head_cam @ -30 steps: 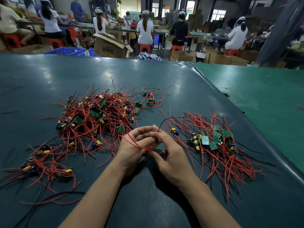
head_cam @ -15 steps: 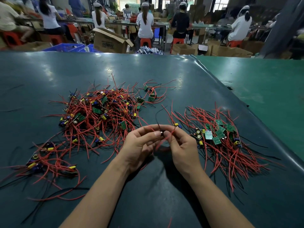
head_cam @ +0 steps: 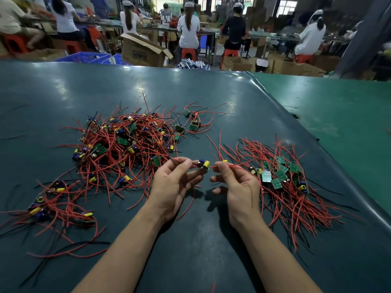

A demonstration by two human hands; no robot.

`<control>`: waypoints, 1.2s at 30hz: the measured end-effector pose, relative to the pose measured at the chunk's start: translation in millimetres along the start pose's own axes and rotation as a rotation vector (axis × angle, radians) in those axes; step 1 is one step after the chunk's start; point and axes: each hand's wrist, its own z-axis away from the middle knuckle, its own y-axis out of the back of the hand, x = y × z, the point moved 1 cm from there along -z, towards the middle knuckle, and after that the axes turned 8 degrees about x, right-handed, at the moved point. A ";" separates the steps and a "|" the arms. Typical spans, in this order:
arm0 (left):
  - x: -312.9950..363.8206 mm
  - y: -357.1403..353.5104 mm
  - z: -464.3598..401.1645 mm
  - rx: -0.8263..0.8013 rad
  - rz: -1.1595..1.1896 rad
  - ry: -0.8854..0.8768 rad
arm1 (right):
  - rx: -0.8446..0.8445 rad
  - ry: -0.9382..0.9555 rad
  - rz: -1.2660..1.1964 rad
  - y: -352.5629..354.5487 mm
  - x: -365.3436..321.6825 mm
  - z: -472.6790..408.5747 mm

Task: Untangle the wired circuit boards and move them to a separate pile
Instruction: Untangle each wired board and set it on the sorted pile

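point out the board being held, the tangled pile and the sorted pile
held board [head_cam: 204,164], head view, on its yellow capacitor
tangled pile [head_cam: 127,149], head view, middle of the red wires
sorted pile [head_cam: 281,176], head view, on a green board

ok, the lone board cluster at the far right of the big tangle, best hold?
Pinch the green board by its edges, coming from the right, the open side. Its red leads fan out right and away from the main tangled pile, so a pull rightward probably snags least. Whether a lead still loops into the pile cannot be told.
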 end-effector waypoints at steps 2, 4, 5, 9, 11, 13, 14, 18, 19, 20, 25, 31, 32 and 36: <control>-0.6 0.6 -0.2 -0.019 -0.027 -0.027 | -0.010 -0.019 -0.023 -0.6 -0.4 -0.4; -2.6 1.8 0.6 -0.046 -0.114 -0.067 | -0.044 -0.006 -0.011 -1.8 -0.4 -0.2; -3.3 2.5 1.5 -0.064 -0.161 -0.070 | -0.067 -0.006 -0.006 -2.7 -0.1 0.7; -4.6 4.4 1.5 -0.106 -0.263 -0.097 | -0.076 -0.081 0.015 -6.0 2.2 2.0; -4.5 2.9 0.9 -0.111 -0.257 -0.115 | -0.026 -0.114 0.020 -6.2 3.9 0.9; -5.3 1.9 0.5 -0.113 -0.289 -0.148 | 0.019 -0.105 0.038 -6.6 5.7 0.2; -5.3 1.2 0.9 -0.116 -0.316 -0.169 | 0.036 -0.091 0.053 -7.0 6.4 0.1; -5.2 0.5 2.5 -0.133 -0.356 -0.200 | 0.060 -0.058 0.105 -9.3 8.8 -1.0; -5.8 0.1 3.1 -0.144 -0.348 -0.186 | 0.046 -0.046 0.130 -10.5 9.3 -1.2; -6.8 -0.3 3.4 -0.166 -0.345 -0.176 | 0.023 -0.025 0.154 -11.6 9.7 -1.0; -6.0 -2.2 2.5 -0.147 -0.379 -0.191 | -0.014 0.060 0.174 -8.9 7.0 -3.1; -2.1 -1.3 -0.4 -0.087 -0.356 -0.230 | 0.184 0.025 0.038 -3.1 3.8 -13.1; -1.6 -1.4 -0.5 -0.076 -0.347 -0.234 | 0.221 0.030 0.014 -0.2 2.4 -15.6; 2.4 0.0 -1.4 -0.066 -0.299 -0.263 | 0.287 0.099 0.008 7.4 -2.3 -18.5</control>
